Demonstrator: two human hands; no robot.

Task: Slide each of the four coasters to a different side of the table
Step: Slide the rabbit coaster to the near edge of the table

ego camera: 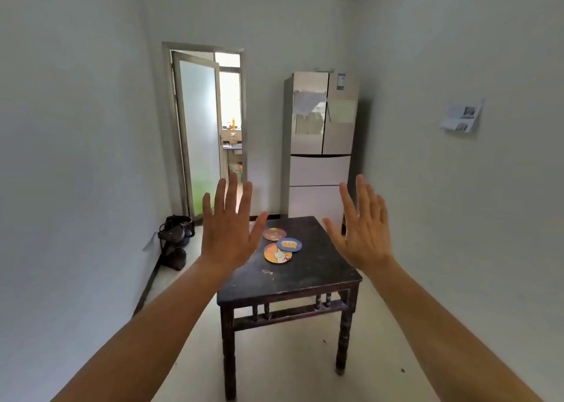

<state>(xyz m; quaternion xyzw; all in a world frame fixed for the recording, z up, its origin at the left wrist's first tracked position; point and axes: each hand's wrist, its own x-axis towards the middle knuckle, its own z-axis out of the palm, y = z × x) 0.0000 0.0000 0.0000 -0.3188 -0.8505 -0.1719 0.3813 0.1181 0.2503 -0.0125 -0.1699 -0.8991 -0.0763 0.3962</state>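
Near the middle of the dark desk (pixel 305 275), toward its far half, lie three visible coasters close together: a pink coaster (pixel 274 234), a blue coaster (pixel 289 244) and an orange coaster (pixel 277 254), the blue one overlapping the orange. Cannot find a fourth; maybe hidden behind the left hand (pixel 227 233). Seems nothing done yet, no coaster at any side. Left hand and right hand (pixel 364 233) both raised above the desk, fingers (pixel 231 194) spread wide, holding nothing. All four slides probably left to do.

head view | standing back, facing table (pixel 305 276) | angled down
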